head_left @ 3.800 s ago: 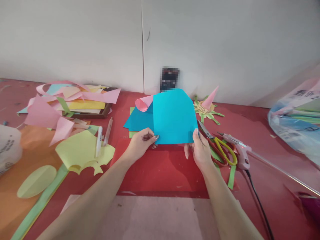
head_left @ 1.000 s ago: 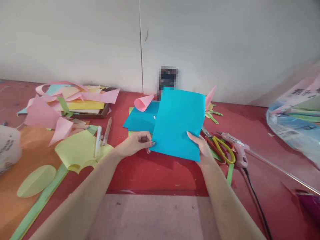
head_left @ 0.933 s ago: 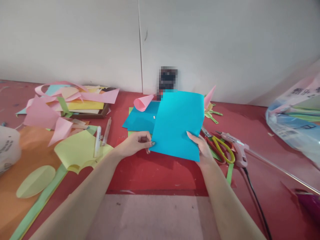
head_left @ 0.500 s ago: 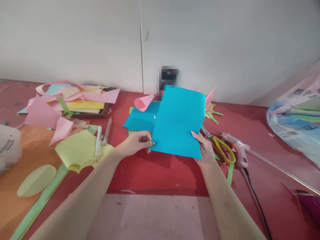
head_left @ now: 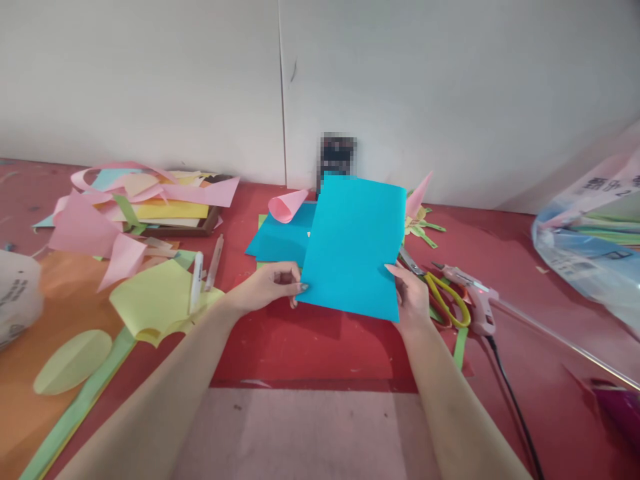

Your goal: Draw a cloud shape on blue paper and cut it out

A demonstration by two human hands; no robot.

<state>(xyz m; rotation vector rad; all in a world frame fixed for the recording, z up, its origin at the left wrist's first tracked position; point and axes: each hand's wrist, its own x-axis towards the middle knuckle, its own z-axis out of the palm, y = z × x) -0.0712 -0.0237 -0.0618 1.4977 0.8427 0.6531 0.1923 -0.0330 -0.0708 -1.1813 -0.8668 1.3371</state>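
A bright blue sheet of paper [head_left: 353, 247] is held up in the middle of the view, tilted slightly. Its lower left corner is pinched by my left hand [head_left: 275, 285], thumb in front. My right hand [head_left: 411, 293] grips the right edge low down, with the thumb in front and most fingers hidden behind. Behind the sheet lies another blue sheet [head_left: 283, 243] on green paper, topped by a rolled pink paper cone [head_left: 287, 207]. Just right of my right hand are scissors [head_left: 453, 303] with yellow and red handles.
A pink glue gun [head_left: 483, 307] with a black cord lies on the right. Coloured paper scraps [head_left: 85, 230] and a box cover the left, near a white marker [head_left: 197, 283]. A paper flower [head_left: 423, 223] stands behind; plastic bags [head_left: 590, 227] sit far right.
Since the oldest frame the blue sheet has been turned and looks taller, its curved top straightened out. My right hand moved slightly right and down along it. In the last second it shifted only a little.
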